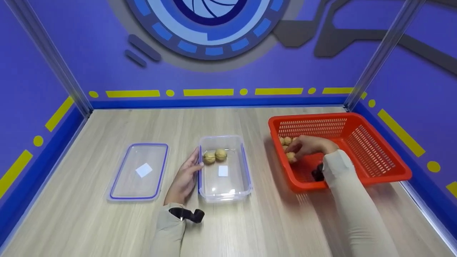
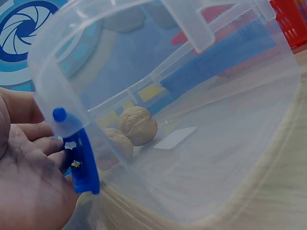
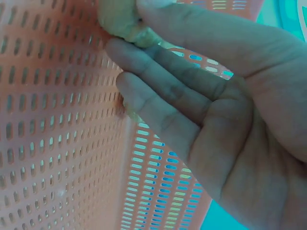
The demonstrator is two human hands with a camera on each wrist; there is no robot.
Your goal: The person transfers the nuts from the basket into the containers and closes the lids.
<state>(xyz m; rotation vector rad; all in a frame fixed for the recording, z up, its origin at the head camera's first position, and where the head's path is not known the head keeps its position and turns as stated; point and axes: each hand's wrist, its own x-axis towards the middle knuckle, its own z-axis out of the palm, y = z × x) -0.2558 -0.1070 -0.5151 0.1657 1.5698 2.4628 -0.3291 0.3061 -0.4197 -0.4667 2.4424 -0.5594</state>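
In the head view, two walnuts (image 1: 220, 155) lie at the back left inside a clear plastic box (image 1: 225, 192) with a white label. My left hand (image 1: 184, 180) rests along the box's left side, thumb near the rim. In the left wrist view its fingers touch a blue-edged side latch (image 2: 84, 163) from outside. My right hand (image 1: 309, 145) reaches into a red basket (image 1: 298, 186), against its left wall. Thumb and fingers of that hand pinch a walnut (image 3: 120, 19), partly cut off at the top of the right wrist view. More walnuts (image 1: 287, 140) sit beside the fingers.
A clear lid (image 1: 130, 182) with a purple-blue seal and a white label lies flat left of the box. The wooden table (image 1: 264, 225) is bounded by blue-purple panels (image 1: 214, 80) behind and on both sides. The basket's perforated walls surround my right hand.
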